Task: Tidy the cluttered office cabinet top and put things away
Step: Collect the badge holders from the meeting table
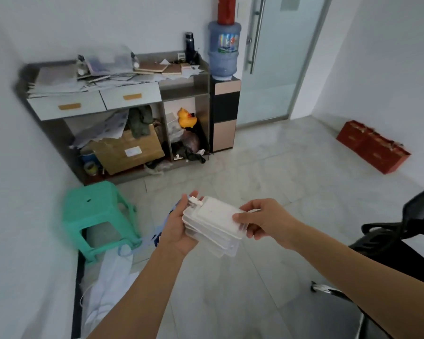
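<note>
A stack of clear plastic badge holders with pale blue lanyards hanging from it sits between my hands, out over the floor. My left hand grips the stack from below on its left side. My right hand pinches the stack's right edge. The grey office cabinet stands a few steps ahead against the left wall. Its top is piled with loose papers, notebooks, a crumpled clear bag and a dark flask.
A green plastic stool stands at the left, white cloth on the floor below it. Under the cabinet: a cardboard box, a yellow duck, bags. A water dispenser, glass door, red box and black office chair surround the tiled floor.
</note>
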Demonstrator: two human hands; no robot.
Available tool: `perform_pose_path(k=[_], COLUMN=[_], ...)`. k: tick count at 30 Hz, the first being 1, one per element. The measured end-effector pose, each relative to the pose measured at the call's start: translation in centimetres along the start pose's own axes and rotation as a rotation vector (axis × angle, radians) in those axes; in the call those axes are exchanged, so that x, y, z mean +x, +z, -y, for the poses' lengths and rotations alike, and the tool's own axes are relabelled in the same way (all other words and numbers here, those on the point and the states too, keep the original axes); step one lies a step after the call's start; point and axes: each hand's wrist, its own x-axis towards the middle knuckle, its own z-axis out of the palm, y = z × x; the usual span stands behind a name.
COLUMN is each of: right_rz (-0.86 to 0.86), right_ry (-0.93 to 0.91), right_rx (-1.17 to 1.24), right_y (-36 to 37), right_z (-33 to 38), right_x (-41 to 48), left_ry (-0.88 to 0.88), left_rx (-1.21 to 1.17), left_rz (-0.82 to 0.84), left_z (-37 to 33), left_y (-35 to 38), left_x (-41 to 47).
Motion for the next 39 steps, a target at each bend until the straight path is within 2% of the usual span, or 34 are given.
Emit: perform_pose_path(k=[5,7,9,11,13,16,21,25,31,35,39], right_rz=[-0.002,0.096,0.220,0.257,0.218,0.168,0.174,0.209,0.253,0.270,0.224], right_ry=[-0.017,0.103,0.267,0.309,0.258,0.166,0.054,0.023,0.082,0.170,0.144], right_rx=[-0.028,0.128,0.397,0.526,0.501,0.374,0.177,0.115,0.234,0.308,0.316], right_y=[-0.9,-1.4,-1.5,-1.3,-1.1,-1.0,0.8,3.8,8.6,11.5,13.4], right_z=[1.4,2.3,4.1,6.3,8.7,12.4,17.0,20.1,26.5,31.9,36.2], right_x=[7.6,11.3,14.5,17.4,20.0,24.5,32.1,38.7,49.0,54.8,60.1], left_ry=[0.037,0.068,0.099,0.132,0.165,0.238,0.272,0.394,0.433,0.494,0.541], left_rx=[0.093,0.109,0.128,0.214,0.289,0.270,0.214,0.210,0.201,0.289,0.372], left_rz=[-0.037,-0.073,-0.105,-0.167,-0.215,-0.287,-0.317,-0.420,-0.446,-0.610,-0.647], left_z=[-3.6,-5.2,-6.7,-8.2,-9.6,-12.4,-17.9,-23.0,-33.1,-39.9,-44.7], left_y=[1.6,2.8,4.1,5.5,6.5,7.2,7.4,6.7,5.4,4.8,3.7], left_x=[6.7,9.7,12.6,15.1,17.0,19.7,24.1,28.5,36.5,41.5,46.4])
